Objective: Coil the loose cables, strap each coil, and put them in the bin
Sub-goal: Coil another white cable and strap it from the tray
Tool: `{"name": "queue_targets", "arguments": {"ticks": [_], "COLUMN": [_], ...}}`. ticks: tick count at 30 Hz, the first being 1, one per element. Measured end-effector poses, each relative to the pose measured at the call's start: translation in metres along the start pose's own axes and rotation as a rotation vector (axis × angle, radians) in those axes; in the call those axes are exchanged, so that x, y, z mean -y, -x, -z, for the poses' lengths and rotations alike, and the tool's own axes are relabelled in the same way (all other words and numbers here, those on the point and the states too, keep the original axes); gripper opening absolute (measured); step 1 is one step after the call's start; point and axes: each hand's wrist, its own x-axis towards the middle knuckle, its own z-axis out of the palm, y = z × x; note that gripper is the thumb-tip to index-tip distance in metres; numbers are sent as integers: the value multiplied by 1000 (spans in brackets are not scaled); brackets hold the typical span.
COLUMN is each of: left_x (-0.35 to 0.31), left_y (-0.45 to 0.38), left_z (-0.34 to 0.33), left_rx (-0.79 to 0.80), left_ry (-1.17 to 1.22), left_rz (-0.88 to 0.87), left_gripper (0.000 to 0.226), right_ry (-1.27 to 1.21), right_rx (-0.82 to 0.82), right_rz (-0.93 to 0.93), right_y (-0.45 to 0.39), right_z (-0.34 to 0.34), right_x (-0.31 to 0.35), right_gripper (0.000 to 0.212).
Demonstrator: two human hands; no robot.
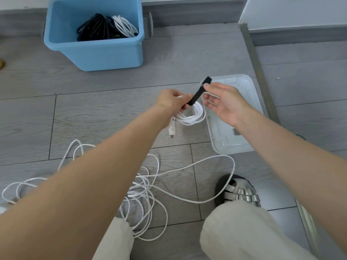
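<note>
Strap half-wound: slip risk at the coil

Risk is judged highest at the strap (198, 91). The black strap is pinched near its free upper end by the thumb and forefinger of the right hand (224, 104), the other fingers being spread and relaxed; its lower end disappears at the white coil (191, 115), and whether it is already looped round the bundle cannot be told. If tension is lost before the strap is closed on itself, the turns are expected to spring apart. The coil is gripped at its left side by the curled fingers of the left hand (173, 104), so only one side is restrained; the opposite loops hang free and could fan out. A plug end (171, 129) dangles below the fist and could be left outside the strap.

A second hazard is noted on the floor: the loose white cable (142, 192) is spread in tangled loops between the knees, with one long loop passing beside the sandal (239, 192). A snag is likely if the foot is shifted.

Appearance: the coil is small, tight, several turns thick, held in the air above the floor just beside the clear lid (242, 109). The blue bin (105, 53) stands well apart, up-left, with black and white coils already inside.
</note>
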Motion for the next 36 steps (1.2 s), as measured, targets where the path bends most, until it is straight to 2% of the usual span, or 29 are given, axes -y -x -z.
{"name": "queue_targets", "arguments": {"ticks": [3, 6, 10, 16, 20, 23, 27, 29, 31, 33, 34, 36], "left_x": [0, 1, -10, -12, -7, -4, -2, -2, -1, -1, 0, 1], "left_y": [-5, -7, -5, -4, -7, -6, -5, -6, -7, -8, -8, -8], "left_z": [-12, -22, -42, -70, -74, -78, -84, -85, -85, -85, -84, -82], "left_rx": [10, 38, 73, 122, 116, 125, 159, 159, 159, 160, 159, 159], "left_ry": [-42, -26, -88, -208, -223, -229, -236, -238, -216, -207, -208, -209], "left_rz": [67, 105, 79, 58, 81, 85, 82, 84, 89, 91, 93, 96], "left_gripper": [26, 30, 28, 28, 26, 25, 21, 21, 21, 21, 21, 21], "right_ry": [-73, 296, 734, 1312, 1737, 1788, 1542, 1511, 1587, 1706, 1744, 1783], "right_rx": [-123, -217, -210, -284, -145, -39, -61, -49, 52, 174, 187, 112], "right_rz": [39, -1, -125, -22, -114, -89, 142, 254, 256, 163, 124, 151], "right_y": [-2, -6, -7, -20, -8, -2, -6, -11, -14, -15, -15, -17], "right_z": [29, 55, 73, 113, 135, 140, 133, 126, 118, 111, 107, 102], "right_x": [19, 27, 8, 13, -11, -23, -15, -11, -11, -13, -14, -16], "right_gripper": [13, 16, 4, 19, 24, 22, 19, 18, 26, 42, 48, 46]}}
